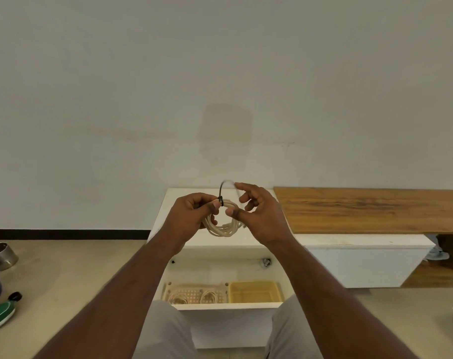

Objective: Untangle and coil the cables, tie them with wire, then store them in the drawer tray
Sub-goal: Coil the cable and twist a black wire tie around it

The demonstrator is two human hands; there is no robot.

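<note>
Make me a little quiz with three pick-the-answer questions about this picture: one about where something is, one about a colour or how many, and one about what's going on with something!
1. Where is the yellow tray?
A. In the open drawer
B. On the wooden top
C. On the floor

2. How many cable coils already lie in the pale tray?
A. None
B. Two
C. Five

3. What is the left hand doing?
A. Resting flat on the cabinet
B. Pointing at the wall
C. Pinching the black wire tie on the cream cable coil

Answers:
1. A, the tray sits inside the drawer beside the pale one.
2. B, two cream loops show side by side in it.
3. C, thumb and fingers close on the tie where it wraps the coil, while the right hand works the tie's free end.
</note>
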